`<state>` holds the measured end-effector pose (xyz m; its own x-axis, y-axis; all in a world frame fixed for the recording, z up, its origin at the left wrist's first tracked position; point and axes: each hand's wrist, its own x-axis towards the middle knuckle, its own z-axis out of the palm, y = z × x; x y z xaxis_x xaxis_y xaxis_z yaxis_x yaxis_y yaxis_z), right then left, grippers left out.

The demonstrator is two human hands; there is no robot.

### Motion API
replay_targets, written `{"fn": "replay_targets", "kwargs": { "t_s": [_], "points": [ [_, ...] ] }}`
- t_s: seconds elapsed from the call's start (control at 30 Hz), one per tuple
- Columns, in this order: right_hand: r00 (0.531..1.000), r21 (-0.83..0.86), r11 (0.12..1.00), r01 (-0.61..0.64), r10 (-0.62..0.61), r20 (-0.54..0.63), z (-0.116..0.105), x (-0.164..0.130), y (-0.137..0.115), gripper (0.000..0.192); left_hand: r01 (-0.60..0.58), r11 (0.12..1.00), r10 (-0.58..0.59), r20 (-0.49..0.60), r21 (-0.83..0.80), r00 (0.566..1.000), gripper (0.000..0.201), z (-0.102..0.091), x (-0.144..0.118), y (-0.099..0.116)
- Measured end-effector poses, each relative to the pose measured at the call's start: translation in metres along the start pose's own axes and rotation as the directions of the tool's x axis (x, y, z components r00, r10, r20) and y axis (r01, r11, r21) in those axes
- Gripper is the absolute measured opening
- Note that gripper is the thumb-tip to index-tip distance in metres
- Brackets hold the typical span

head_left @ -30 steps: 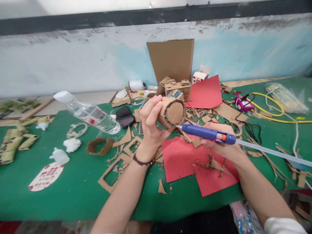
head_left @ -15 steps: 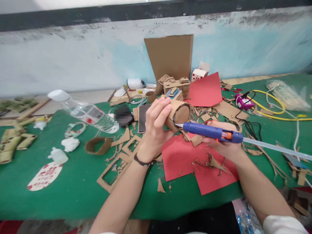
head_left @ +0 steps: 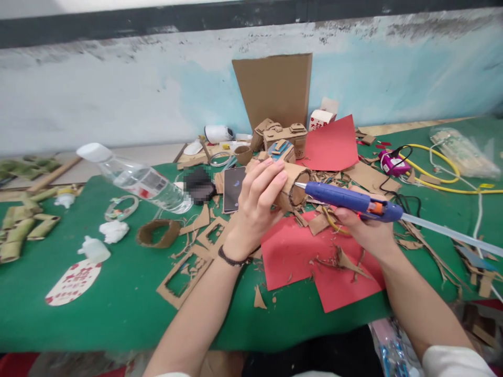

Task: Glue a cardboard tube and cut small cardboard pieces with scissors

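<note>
Left hand [head_left: 255, 207] grips the cardboard tube [head_left: 293, 183], right hand [head_left: 359, 228] holds the glue gun [head_left: 349, 200] at its rim, so hot glue could easily burn those close fingers.

At frame centre, the cardboard tube [head_left: 293, 184] sits left of the glue gun [head_left: 349, 200]. A water bottle [head_left: 137, 178] lies at left on the desk [head_left: 118, 314]; a cardboard sheet [head_left: 272, 89] stands behind, upper centre.
</note>
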<state>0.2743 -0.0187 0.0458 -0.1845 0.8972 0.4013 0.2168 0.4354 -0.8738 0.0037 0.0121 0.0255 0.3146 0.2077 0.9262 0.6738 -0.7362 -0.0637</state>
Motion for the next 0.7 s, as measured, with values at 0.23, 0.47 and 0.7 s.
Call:
{"fn": "replay_targets", "kwargs": {
  "t_s": [0.23,0.47,0.7],
  "points": [
    [0.983,0.055,0.991,0.123,-0.13,0.129,0.003,0.005,-0.015,0.039,0.016,1.0,-0.017,0.051,0.011,0.999,0.076,-0.006,0.0,-0.002],
    [0.956,0.05,0.978,0.201,-0.207,0.209,0.004,0.005,-0.005,0.024,-0.011,0.999,0.011,-0.002,0.042,1.0,0.077,-0.004,0.0,-0.012],
    [0.962,0.012,0.995,0.095,-0.095,0.255,0.003,0.004,-0.005,0.034,0.07,0.995,-0.068,-0.025,0.064,0.997,0.088,-0.008,-0.003,-0.021]
  ]
}}
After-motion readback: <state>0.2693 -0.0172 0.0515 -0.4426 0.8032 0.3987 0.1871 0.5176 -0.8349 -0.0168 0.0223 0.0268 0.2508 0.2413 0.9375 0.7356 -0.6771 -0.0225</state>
